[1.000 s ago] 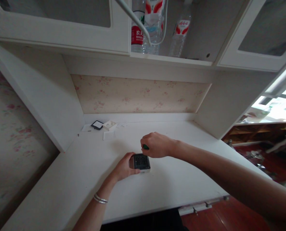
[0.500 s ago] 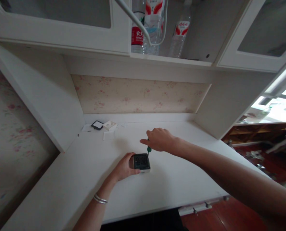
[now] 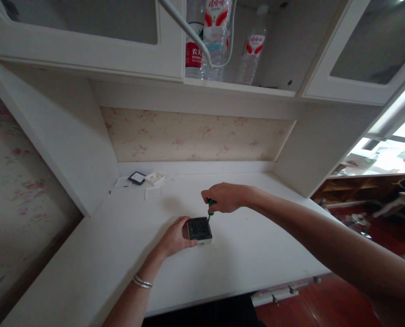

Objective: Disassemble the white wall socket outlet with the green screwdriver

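A small square box-shaped device (image 3: pixel 200 228) with a dark top and pale sides lies on the white desk (image 3: pixel 257 254). My left hand (image 3: pixel 178 237) is closed round its left side, thumb at the front edge and fingers at the back. Above the device's right side, my right hand (image 3: pixel 223 198) grips the green handle of a screwdriver (image 3: pixel 211 208). The shaft slants down, and its tip meets the top near the right edge. Whether a screw sits under the tip is too small to tell.
At the desk's back left lie a black-framed flat piece (image 3: pixel 136 177), a small white open box (image 3: pixel 154 178) and a pale square frame (image 3: pixel 153 193). Overhead, a cabinet shelf holds plastic bottles (image 3: pixel 254 45), and a white curved tube (image 3: pixel 189 29) hangs in front.
My right hand has turned about the screwdriver, its thumb now folded in against the handle instead of sticking out. My left hand and the device stay in place.
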The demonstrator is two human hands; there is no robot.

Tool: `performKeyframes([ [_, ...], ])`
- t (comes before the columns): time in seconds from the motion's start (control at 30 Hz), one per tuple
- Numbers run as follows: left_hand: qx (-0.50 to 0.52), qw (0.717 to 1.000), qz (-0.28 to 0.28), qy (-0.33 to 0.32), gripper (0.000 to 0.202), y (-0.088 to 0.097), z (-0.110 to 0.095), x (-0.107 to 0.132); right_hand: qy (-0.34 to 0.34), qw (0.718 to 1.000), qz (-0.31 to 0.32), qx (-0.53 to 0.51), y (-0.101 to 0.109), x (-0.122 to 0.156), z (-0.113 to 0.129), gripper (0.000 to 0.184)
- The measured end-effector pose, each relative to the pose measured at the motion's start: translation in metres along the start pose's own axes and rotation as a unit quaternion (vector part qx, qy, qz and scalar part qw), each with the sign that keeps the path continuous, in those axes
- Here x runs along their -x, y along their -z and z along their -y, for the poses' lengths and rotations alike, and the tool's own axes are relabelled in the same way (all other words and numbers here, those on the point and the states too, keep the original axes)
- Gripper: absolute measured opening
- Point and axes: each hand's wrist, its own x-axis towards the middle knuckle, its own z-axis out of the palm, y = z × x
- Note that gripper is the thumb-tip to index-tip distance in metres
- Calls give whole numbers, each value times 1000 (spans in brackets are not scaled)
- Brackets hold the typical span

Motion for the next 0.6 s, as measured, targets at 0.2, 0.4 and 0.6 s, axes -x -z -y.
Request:
performKeyframes([
  [0.2,18,1000,-4,6,77,-2,3,0,-164,985,46,-2,11,-2,1,55],
  [0.4,-8,1000,11,-6,81,2,4,-1,-103,991,-3,80,4,-12,10,46],
  [0.6,-11,1000,17,-3,76,5,0,0,-16,998,25,56,5,-11,-1,31],
])
